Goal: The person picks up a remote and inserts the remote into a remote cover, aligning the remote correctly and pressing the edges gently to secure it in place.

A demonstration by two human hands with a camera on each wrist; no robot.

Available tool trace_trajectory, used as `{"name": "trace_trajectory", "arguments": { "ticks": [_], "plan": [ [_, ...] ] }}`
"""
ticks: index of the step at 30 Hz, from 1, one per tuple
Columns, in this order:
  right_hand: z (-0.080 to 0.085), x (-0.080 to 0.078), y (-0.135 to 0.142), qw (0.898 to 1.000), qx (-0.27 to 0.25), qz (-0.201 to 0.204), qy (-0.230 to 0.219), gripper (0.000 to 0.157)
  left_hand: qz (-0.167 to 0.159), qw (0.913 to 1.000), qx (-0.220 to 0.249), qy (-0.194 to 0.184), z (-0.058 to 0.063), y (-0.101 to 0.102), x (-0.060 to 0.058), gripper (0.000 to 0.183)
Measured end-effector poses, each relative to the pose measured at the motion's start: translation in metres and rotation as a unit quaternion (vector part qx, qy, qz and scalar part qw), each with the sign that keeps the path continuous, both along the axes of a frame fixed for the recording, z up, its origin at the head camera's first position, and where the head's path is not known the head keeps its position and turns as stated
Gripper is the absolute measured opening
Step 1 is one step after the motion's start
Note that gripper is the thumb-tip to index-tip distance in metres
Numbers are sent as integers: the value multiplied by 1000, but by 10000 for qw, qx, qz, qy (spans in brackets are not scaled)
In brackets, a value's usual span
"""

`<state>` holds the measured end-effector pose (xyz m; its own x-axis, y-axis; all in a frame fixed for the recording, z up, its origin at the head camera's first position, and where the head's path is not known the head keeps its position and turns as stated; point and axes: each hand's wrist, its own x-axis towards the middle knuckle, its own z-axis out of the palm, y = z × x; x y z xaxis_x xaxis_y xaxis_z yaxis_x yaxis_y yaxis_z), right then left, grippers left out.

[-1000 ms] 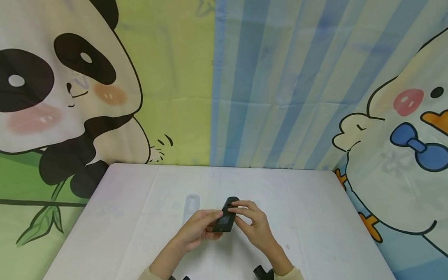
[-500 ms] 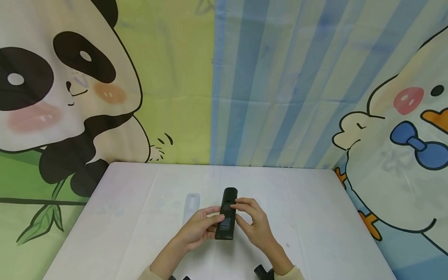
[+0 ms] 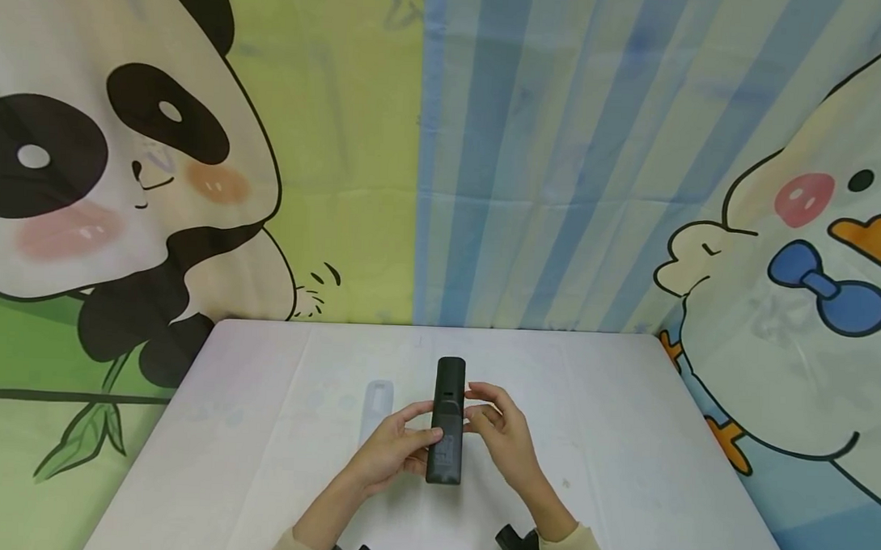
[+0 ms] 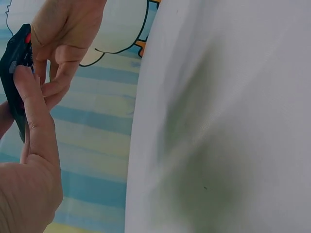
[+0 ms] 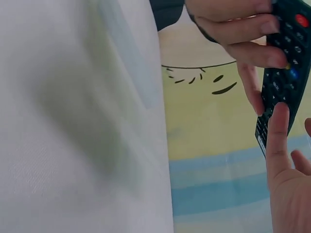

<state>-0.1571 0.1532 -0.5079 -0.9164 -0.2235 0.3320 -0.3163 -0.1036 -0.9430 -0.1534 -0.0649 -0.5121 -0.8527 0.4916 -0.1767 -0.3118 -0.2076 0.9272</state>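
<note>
A black remote control (image 3: pixel 449 380) is held up over the table, its back toward the head camera. My left hand (image 3: pixel 391 451) grips its left side, thumb across the back and fingers behind. The right wrist view shows the button face with a red button, where the left fingers (image 5: pixel 243 34) lie across the keys. At the remote's right edge is my right hand (image 3: pixel 504 435), its fingers bent loosely. One extended right finger (image 5: pixel 278 131) reaches the lower keys in the right wrist view.
A pale translucent, long rounded thing (image 3: pixel 378 406) lies on the white table (image 3: pixel 295 464), behind my left hand. Black wrist devices (image 3: pixel 518 545) sit under both sleeves. A printed cloth (image 3: pixel 358 143) with a panda and a bird hangs behind the table.
The remote has turned from slanted to upright, its far end rising in the head view. The right fingertips have shifted from its back to its right edge. The left hand keeps its grip.
</note>
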Motion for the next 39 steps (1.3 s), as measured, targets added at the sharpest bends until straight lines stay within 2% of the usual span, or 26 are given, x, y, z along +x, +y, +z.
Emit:
{"name": "trace_trajectory", "arguments": {
  "ticks": [6, 15, 22, 28, 39],
  "plan": [
    [5, -2, 0, 9945, -196, -182, -1017, 43, -79, 9989, -255, 387, -1, -1, 1, 65],
    [8, -5, -3, 9864, -107, -278, -1619, 41, -98, 9959, -458, 776, -6, -1, 3, 62],
    [11, -4, -6, 9843, 181, -83, -1751, 43, -135, 9945, -487, 923, -7, -2, 6, 61],
    [12, -5, -7, 9837, 199, -17, -1785, 40, -108, 9924, -626, 1056, -5, -3, 7, 60],
    [12, -5, -10, 9857, 218, -76, -1667, 37, -80, 9899, -842, 1141, -6, -8, 8, 57]
  ]
}}
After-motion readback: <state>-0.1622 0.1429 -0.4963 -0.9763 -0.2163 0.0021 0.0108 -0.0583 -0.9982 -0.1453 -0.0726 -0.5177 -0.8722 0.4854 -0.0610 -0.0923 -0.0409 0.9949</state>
